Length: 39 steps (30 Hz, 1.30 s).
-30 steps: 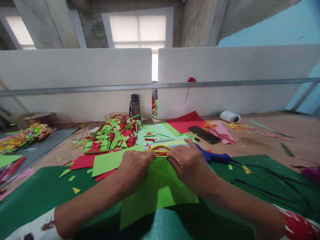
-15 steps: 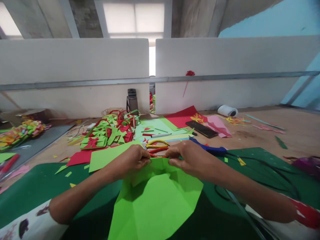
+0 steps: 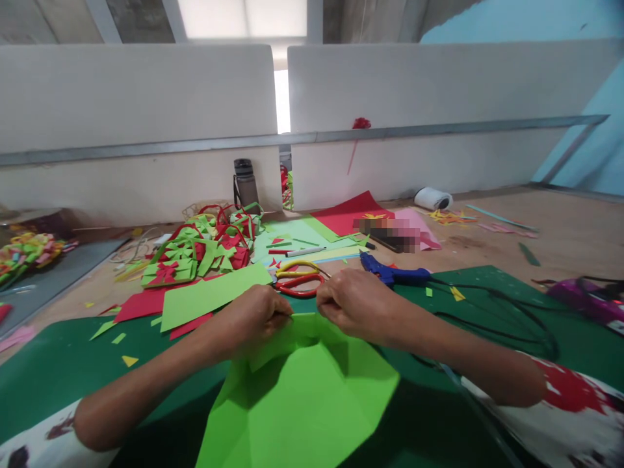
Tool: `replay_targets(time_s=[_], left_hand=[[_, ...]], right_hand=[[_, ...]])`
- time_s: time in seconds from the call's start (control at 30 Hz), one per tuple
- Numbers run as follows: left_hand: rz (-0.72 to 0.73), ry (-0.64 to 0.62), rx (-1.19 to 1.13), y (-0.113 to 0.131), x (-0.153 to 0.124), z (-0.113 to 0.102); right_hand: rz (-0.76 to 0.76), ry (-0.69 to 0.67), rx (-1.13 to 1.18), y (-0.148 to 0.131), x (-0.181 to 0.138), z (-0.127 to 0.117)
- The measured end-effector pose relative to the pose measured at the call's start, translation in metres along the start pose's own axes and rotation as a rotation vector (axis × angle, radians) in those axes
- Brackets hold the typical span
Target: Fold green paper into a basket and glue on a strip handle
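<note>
A bright green sheet of paper [image 3: 302,396] with fold creases stands up in front of me, over a dark green mat [image 3: 53,351]. My left hand [image 3: 260,315] is closed, pinching the sheet's far edge on the left. On the right, my right hand [image 3: 348,302] is closed on the same edge, fingers curled. The edge between the two hands looks folded over; fingertips are partly hidden. Just beyond the hands lie scissors with red and yellow handles [image 3: 298,286]. A blue glue gun [image 3: 394,273] rests beyond my right hand, its cord trailing right.
Green and red paper bags [image 3: 195,253] are heaped at the back left, near a dark bottle [image 3: 245,185]. Red paper [image 3: 351,214], a phone [image 3: 390,237] and a white roll [image 3: 433,198] lie toward the back. A purple device [image 3: 585,299] sits far right.
The view has tilted down and shifted slightly right. Both hands still grip the sheet's edge; the right hand's fingers have curled in more, and more of the scissors shows.
</note>
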<state>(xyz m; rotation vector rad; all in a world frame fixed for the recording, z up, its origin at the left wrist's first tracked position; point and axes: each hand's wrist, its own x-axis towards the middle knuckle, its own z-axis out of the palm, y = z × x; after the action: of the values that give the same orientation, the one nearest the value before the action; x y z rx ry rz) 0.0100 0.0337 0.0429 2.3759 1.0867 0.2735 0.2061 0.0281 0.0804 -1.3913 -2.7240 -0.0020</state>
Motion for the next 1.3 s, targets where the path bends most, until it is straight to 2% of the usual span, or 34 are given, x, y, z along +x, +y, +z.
replay_targets(time_s=[0.2,0.5,0.73,0.93,1.0,1.3], left_hand=[[-0.013,-0.016,0.005,-0.005,0.003,0.004],[0.02,-0.03,0.047,0.008,0.002,0.006],[0.041,-0.024,0.076,0.005,0.004,0.009],[0.044,-0.245,-0.138,-0.008,0.008,0.01],[0.033,-0.275,-0.174,-0.008,0.008,0.01],[0.048,-0.212,-0.104,0.003,0.006,0.009]], right_hand=[[-0.011,-0.005,0.015,0.002,0.0,0.001],[-0.086,-0.18,-0.021,-0.001,0.001,0.005],[-0.093,-0.183,0.034,0.003,0.003,0.012],[-0.155,-0.276,0.153,0.004,0.004,0.007],[-0.176,-0.301,0.147,0.005,0.005,0.006],[-0.22,-0.425,0.222,0.009,0.011,0.009]])
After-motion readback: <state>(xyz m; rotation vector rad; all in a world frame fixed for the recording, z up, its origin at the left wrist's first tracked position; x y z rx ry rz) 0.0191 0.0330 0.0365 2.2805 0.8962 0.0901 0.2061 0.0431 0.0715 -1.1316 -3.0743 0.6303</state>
